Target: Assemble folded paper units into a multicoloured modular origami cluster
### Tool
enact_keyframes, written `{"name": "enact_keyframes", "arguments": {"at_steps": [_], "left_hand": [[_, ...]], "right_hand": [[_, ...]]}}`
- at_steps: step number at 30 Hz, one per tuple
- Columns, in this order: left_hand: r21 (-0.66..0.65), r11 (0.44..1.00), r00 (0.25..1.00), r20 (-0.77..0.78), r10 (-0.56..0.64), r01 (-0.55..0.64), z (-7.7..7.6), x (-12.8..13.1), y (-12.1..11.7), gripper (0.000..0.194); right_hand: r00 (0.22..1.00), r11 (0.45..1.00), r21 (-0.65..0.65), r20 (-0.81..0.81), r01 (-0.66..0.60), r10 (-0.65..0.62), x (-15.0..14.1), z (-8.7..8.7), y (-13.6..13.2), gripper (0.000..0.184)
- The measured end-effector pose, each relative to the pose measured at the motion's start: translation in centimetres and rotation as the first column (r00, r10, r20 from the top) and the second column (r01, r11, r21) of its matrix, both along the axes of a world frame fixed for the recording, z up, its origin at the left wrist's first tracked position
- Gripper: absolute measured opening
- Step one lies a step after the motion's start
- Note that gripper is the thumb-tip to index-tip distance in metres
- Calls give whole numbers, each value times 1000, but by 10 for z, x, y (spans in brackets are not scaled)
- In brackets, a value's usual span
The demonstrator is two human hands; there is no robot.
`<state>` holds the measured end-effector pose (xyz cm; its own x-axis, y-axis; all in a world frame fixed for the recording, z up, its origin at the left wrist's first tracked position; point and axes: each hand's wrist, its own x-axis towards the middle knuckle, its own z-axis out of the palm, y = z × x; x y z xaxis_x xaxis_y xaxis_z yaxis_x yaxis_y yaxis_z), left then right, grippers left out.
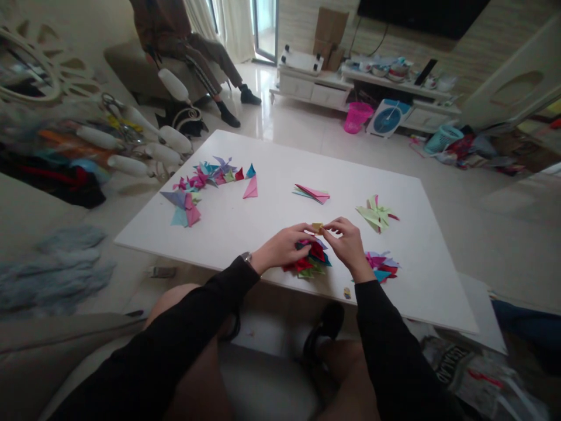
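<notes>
Between the fingertips of both hands is a small piece of yellow folded paper (317,226), above the white table (272,169). My left hand (289,244) pinches its left side, while my right hand (345,242) grips it from the right. Below my left hand lies a heap of red, green and blue folded papers (312,270), partly covered by that hand. Another bunch of purple, red and blue folded papers (383,266) rests beside my right wrist. Farther off are a pink folded strip stack (312,193) and pale green folded papers (376,215).
Colourful folded paper pieces (205,175) crowd the table's left side, near a fan of purple and pink papers (186,209). A tiny yellow-and-blue item (347,293) lies by the near edge. A seated person (175,41) is beyond the table, left of a white cabinet (302,88).
</notes>
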<state>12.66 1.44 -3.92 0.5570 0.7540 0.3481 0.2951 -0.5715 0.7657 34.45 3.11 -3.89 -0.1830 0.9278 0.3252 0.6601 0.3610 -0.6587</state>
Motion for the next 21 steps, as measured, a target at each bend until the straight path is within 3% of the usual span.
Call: {"name": "enact_keyframes", "arguments": {"at_steps": [3, 8, 14, 21], "left_hand": [[-16, 985, 978, 124, 170, -169, -3, -7, 17, 19], [-91, 927, 920, 125, 372, -363, -18, -11, 41, 21], [-55, 924, 915, 133, 382, -378, -22, -9, 45, 22], [-40, 920, 912, 124, 392, -390, -19, -10, 47, 22]], "right_hand": [[995, 998, -8, 82, -64, 64, 10, 3, -3, 8], [915, 934, -182, 212, -308, 343, 31, 2, -15, 11], [814, 828, -385, 260, -407, 520, 32, -8, -23, 19], [773, 806, -419, 303, -418, 558, 17, -13, -22, 16]]}}
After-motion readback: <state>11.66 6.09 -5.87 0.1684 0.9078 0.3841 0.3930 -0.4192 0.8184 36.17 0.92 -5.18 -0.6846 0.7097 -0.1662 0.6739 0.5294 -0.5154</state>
